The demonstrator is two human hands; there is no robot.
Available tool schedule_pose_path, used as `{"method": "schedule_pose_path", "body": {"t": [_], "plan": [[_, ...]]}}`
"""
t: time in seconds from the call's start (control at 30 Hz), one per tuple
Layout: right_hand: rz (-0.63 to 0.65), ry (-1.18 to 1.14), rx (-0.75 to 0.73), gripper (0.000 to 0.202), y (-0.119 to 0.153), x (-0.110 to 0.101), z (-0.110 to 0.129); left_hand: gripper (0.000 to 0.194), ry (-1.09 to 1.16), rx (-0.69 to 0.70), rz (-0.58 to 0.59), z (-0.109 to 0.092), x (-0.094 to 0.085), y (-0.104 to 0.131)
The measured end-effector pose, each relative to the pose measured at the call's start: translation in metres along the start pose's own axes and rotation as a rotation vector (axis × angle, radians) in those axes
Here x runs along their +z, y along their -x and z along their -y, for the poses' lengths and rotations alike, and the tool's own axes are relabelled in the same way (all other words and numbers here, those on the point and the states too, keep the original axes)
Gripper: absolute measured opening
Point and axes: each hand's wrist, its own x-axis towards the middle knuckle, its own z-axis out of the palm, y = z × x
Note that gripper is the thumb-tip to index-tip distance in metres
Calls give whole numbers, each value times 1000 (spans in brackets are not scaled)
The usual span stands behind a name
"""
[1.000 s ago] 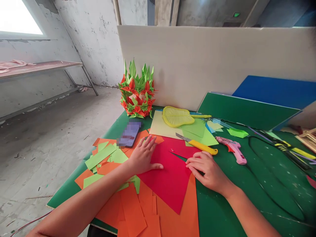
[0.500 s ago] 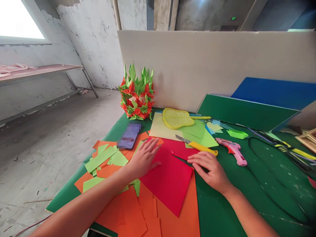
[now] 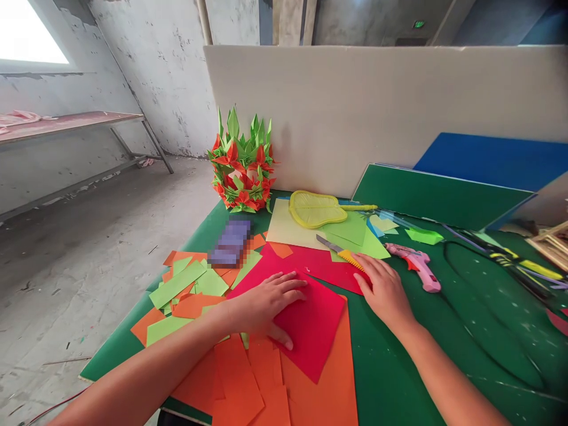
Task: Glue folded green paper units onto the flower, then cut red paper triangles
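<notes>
My left hand (image 3: 270,305) lies with spread fingers on a red paper sheet (image 3: 313,337), which rests over orange sheets (image 3: 322,390). The fingers of my right hand (image 3: 384,290) are on the yellow handle of a utility knife (image 3: 352,259), its blade pointing to the upper left. Under the knife are a second red piece (image 3: 332,269) and light green paper (image 3: 373,242). Whether the right fingers are fully closed round the handle is partly hidden by the hand itself.
Orange and green scraps (image 3: 180,284) and a blurred phone (image 3: 231,242) lie at left. Behind stand a folded-paper pineapple shape (image 3: 244,168) and a yellow fan (image 3: 317,209). A pink glue gun (image 3: 415,266) with a cable is at right, near a green board (image 3: 439,198).
My left hand has come down and towards me over the red sheet, its thumb spreading out. My right hand has moved up and right from the paper's corner onto the knife handle.
</notes>
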Motion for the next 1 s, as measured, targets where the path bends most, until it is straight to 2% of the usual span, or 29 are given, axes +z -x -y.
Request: {"method": "schedule_pose_path", "body": {"t": [0.2, 0.33, 0.47, 0.6, 0.7, 0.77, 0.9, 1.0], "plan": [[-41, -83, 71, 40, 1, 2, -3, 63, 12, 0, -66, 3, 0, 0], [-78, -207, 124, 43, 1, -5, -2, 48, 34, -24, -116, 4, 1, -3], [-103, -425, 221, 46, 3, -13, -6, 35, 64, -127, -182, 4, 3, -5], [-45, -747, 310, 39, 9, -17, -17, 35, 58, -283, -306, 1, 1, -4], [34, -971, 252, 35, 13, -24, -26, 38, 88, -410, -396, -2, -5, -3], [94, -1011, 178, 34, 14, -32, -30, 39, 127, -457, -427, -3, -9, -3], [204, -834, 11, 35, 12, -46, -33, 40, 174, -487, -459, 0, -11, -5], [201, -635, -84, 39, 10, -50, -31, 37, 199, -483, -469, 2, -10, -5]]}}
